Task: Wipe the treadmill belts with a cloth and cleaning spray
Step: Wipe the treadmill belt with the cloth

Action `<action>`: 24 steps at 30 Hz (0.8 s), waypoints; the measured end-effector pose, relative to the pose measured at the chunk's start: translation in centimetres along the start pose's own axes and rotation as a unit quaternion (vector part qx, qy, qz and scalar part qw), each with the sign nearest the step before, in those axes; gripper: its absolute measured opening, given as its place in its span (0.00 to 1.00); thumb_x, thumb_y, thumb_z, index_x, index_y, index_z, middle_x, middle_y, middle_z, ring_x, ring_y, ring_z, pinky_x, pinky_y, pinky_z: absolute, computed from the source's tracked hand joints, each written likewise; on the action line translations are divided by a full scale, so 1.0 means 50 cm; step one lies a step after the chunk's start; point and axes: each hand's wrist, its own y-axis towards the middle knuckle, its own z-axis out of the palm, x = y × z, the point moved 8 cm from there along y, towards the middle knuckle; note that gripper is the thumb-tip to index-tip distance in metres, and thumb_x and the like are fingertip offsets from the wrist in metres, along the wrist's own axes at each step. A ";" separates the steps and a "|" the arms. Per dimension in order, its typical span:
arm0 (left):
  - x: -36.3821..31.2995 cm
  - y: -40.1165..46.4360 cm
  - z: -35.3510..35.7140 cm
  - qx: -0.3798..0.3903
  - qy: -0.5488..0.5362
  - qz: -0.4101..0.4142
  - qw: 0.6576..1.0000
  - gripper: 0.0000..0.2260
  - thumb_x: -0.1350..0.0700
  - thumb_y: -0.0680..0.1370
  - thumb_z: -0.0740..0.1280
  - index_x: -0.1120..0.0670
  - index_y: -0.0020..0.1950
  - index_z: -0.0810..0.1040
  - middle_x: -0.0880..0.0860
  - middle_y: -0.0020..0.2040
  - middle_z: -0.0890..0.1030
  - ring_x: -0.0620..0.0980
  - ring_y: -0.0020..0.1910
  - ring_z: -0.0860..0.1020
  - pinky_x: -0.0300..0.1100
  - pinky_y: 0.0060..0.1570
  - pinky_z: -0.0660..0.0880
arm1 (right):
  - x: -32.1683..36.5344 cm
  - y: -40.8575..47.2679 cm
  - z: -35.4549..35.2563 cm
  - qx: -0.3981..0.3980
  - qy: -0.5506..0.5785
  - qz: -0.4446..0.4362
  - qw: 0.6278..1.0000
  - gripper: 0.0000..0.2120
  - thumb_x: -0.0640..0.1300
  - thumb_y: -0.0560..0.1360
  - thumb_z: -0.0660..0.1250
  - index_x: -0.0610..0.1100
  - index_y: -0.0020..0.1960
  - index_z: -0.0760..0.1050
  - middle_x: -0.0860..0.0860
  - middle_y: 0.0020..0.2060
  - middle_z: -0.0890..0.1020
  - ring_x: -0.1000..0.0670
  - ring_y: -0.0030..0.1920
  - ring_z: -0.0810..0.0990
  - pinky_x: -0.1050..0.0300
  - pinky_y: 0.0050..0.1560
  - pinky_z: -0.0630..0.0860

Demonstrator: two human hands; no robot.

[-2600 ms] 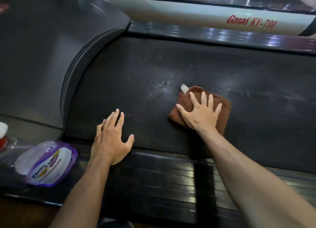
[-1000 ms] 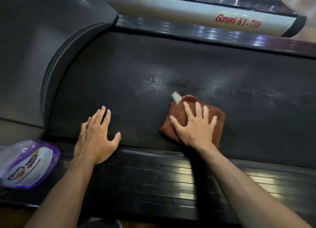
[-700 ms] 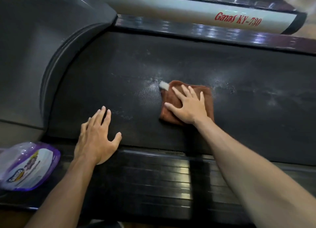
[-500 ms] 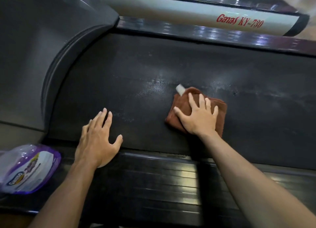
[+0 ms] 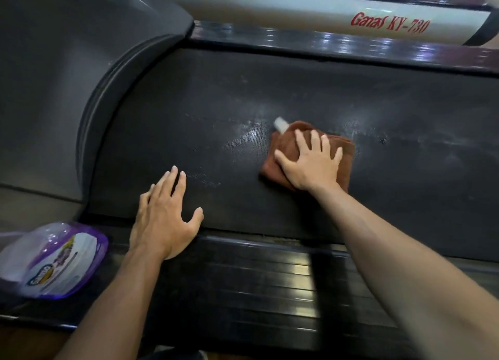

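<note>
A folded brown cloth (image 5: 345, 154) with a white tag lies on the black treadmill belt (image 5: 270, 95), near its middle. My right hand (image 5: 310, 162) presses flat on the cloth with fingers spread. My left hand (image 5: 164, 213) rests flat on the belt's near edge, fingers straight, holding nothing. Wet streaks shine on the belt just left of the cloth and further right. A purple and white cleaning spray bottle (image 5: 54, 259) lies on its side on the near side rail at the lower left.
The grey motor cover (image 5: 67, 89) curves up at the left end of the belt. A ribbed black side rail (image 5: 270, 284) runs along the near edge. Beyond the far rail lies a white frame bar (image 5: 310, 16) with red lettering.
My right hand slid the cloth away and left across the belt, then back toward me and right. My left hand has stayed planted on the belt edge.
</note>
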 end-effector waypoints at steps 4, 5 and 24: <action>0.000 0.000 -0.001 -0.001 -0.004 -0.003 1.000 0.38 0.39 0.81 0.59 0.52 0.84 0.47 0.50 0.84 0.44 0.48 0.82 0.46 0.49 0.80 0.50 | 0.071 0.040 0.010 0.019 0.000 0.051 0.999 0.40 0.74 0.78 0.48 0.56 0.85 0.49 0.44 0.84 0.49 0.39 0.83 0.43 0.27 0.77 0.38; 0.000 0.001 0.000 0.000 -0.004 -0.003 1.000 0.38 0.39 0.81 0.59 0.52 0.84 0.47 0.50 0.84 0.44 0.48 0.82 0.46 0.49 0.80 0.50 | 0.093 0.038 0.014 0.021 -0.008 -0.020 1.000 0.39 0.74 0.78 0.47 0.59 0.84 0.50 0.46 0.84 0.49 0.41 0.83 0.43 0.28 0.77 0.37; -0.002 -0.002 -0.004 -0.001 -0.019 -0.008 1.000 0.39 0.39 0.80 0.60 0.52 0.84 0.47 0.49 0.84 0.43 0.47 0.82 0.45 0.48 0.81 0.48 | 0.223 -0.110 0.035 0.017 0.001 -0.288 0.957 0.34 0.76 0.75 0.47 0.68 0.80 0.57 0.51 0.83 0.56 0.43 0.83 0.46 0.31 0.79 0.40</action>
